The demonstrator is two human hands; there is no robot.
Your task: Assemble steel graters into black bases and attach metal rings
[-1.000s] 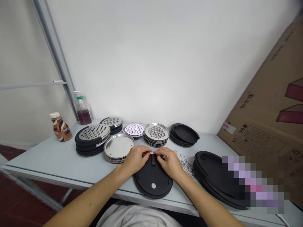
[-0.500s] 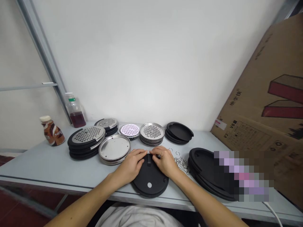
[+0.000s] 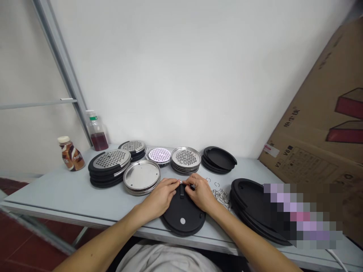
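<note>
A round black disc (image 3: 185, 211) with a pale round spot and a short raised black tab (image 3: 182, 190) lies at the table's front edge. My left hand (image 3: 163, 194) rests over its upper left side, fingers pinched at the far rim. My right hand (image 3: 200, 190) mirrors it from the right, thumb and fingers closed at the same spot. Between the fingertips a small shiny metal piece shows, mostly hidden by them. To the right of my right hand lies a heap of bent wire pieces (image 3: 222, 198), with a few thin wire rings (image 3: 217, 184) behind it.
Black-rimmed perforated discs (image 3: 110, 160), shallow steel discs (image 3: 141, 175) and grater plates (image 3: 185, 156) stand stacked behind. More black discs lie at the back (image 3: 219, 158) and right (image 3: 252, 200), partly pixelated. Two bottles (image 3: 72, 155) stand left; a large carton (image 3: 320, 139) leans right.
The whole view has shifted slightly, so everything sits a little further right. Both hands keep their pinch at the disc's far rim.
</note>
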